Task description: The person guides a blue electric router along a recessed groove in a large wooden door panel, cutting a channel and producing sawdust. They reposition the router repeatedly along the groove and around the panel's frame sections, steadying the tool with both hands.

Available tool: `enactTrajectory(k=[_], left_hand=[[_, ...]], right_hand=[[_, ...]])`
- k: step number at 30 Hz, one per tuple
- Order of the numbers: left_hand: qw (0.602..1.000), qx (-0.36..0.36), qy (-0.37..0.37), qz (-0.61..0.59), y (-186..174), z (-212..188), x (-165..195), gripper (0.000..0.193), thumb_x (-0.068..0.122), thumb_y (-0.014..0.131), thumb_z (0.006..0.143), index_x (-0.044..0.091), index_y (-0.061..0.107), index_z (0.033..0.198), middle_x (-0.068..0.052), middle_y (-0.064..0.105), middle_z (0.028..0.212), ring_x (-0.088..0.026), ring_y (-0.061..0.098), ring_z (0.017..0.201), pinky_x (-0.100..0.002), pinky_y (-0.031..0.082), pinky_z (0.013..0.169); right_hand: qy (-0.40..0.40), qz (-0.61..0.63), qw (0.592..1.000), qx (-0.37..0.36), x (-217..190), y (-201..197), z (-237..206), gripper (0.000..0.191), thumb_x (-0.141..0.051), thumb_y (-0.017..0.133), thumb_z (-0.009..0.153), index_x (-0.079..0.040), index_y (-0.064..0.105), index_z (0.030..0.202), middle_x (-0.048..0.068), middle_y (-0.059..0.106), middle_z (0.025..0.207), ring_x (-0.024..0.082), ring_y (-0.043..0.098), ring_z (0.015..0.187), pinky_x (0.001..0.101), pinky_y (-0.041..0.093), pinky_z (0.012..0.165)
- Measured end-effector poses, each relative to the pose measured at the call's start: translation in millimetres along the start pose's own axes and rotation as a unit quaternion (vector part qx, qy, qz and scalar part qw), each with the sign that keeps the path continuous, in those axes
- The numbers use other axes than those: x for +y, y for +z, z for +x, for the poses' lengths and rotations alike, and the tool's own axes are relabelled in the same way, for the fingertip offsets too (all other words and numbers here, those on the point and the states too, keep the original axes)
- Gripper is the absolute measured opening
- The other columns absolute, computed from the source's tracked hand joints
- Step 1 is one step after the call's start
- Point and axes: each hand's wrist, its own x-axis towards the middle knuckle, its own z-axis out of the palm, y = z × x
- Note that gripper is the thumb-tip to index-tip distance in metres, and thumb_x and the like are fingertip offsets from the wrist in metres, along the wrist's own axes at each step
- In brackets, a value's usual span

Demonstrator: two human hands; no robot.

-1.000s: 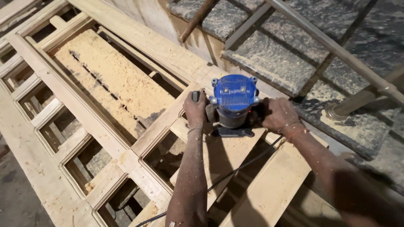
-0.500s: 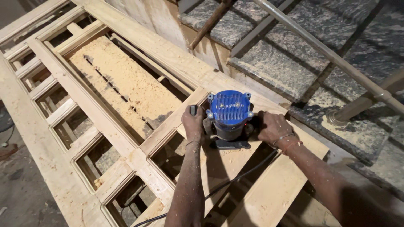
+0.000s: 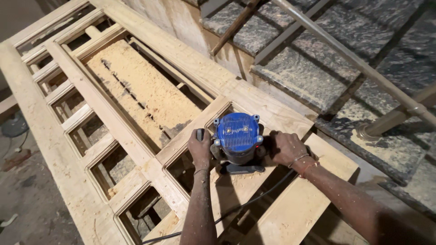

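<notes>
A blue-topped router (image 3: 238, 141) stands on a large pale wooden door frame (image 3: 136, 149) with several rectangular openings. My left hand (image 3: 200, 149) grips the router's left handle. My right hand (image 3: 285, 148) grips the handle on its right side, a thread band on the wrist. The tool's black cord (image 3: 254, 197) trails back toward me between my forearms. Sawdust lies around the router's base (image 3: 245, 169) on the plank beneath it.
A sawdust-covered panel (image 3: 141, 95) lies under the frame's big opening. Granite stair steps (image 3: 313, 68) dusted with sawdust rise at the right, with a slanted metal handrail (image 3: 359, 59) and its post (image 3: 386, 122). Dusty floor (image 3: 27, 190) at the left.
The router and both hands have stayed in the same place on the frame; only the view has shifted slightly, bringing the frame a little lower and closer.
</notes>
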Motion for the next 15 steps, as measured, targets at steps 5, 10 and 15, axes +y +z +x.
enactTrajectory(k=[5,10,15], left_hand=[[0.999,0.021,0.024,0.005,4,-2,-5,0.032,0.028,0.071,0.09,-0.003,0.063,0.086,-0.02,0.067,0.073,-0.035,0.063,0.064,-0.045,0.049,0.063],[0.999,0.03,0.01,-0.007,14,2,-14,0.032,0.029,0.071,0.088,-0.002,0.064,0.086,-0.02,0.067,0.071,-0.035,0.064,0.063,-0.045,0.05,0.064],[0.995,0.097,0.006,0.007,35,15,-25,0.029,0.025,0.073,0.088,-0.002,0.065,0.086,-0.019,0.067,0.07,-0.032,0.063,0.059,-0.042,0.05,0.06]], right_hand=[[-0.032,-0.026,0.999,-0.034,-4,-6,1,0.041,-0.041,0.076,0.069,-0.008,0.073,0.094,0.022,0.073,0.088,0.044,0.071,0.084,0.0521,0.059,0.078],[-0.029,-0.017,0.999,-0.031,4,-10,13,0.046,-0.046,0.076,0.072,-0.005,0.071,0.092,0.024,0.072,0.09,0.045,0.071,0.082,0.0516,0.059,0.077],[-0.057,-0.003,0.998,-0.041,37,0,55,0.056,-0.041,0.079,0.065,-0.007,0.066,0.107,0.021,0.072,0.1,0.044,0.07,0.093,0.0526,0.057,0.083]])
